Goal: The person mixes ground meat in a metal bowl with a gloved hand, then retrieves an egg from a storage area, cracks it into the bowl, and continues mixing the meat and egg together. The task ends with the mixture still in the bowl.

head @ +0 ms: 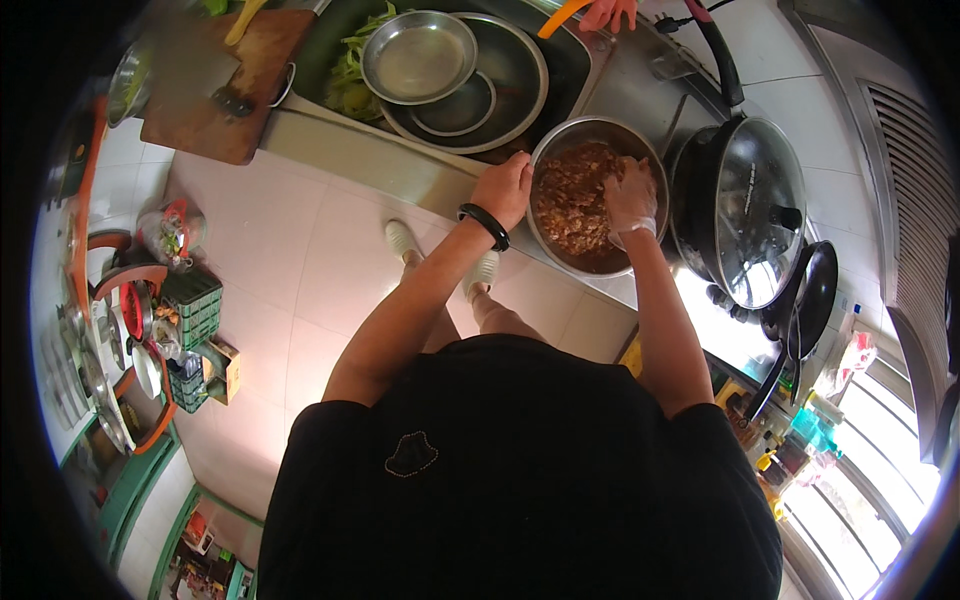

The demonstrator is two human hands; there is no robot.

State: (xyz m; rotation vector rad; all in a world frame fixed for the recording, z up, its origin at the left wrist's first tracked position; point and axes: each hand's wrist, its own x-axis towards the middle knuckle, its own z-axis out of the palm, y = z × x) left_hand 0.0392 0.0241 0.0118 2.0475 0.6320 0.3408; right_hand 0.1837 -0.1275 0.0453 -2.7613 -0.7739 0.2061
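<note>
A metal bowl (594, 132) sits at the counter's edge, with a brown, wet mixture that looks like minced meat (571, 202) covering its bottom. My left hand (507, 187) grips the bowl's left rim, a dark bangle (486, 225) around that wrist. Inside the bowl on the right, my right hand (631, 195) wears a clear plastic glove. Its fingers reach down into the mixture, which hides their tips, so their closing cannot be made out.
To the left, a sink (585, 67) holds metal dishes (420, 56) and leafy greens (352, 79). A glass-lidded wok (757, 210) stands close on the right, beside a frying pan (817, 300). Farther left, a wooden cutting board (247, 127) overhangs the counter edge.
</note>
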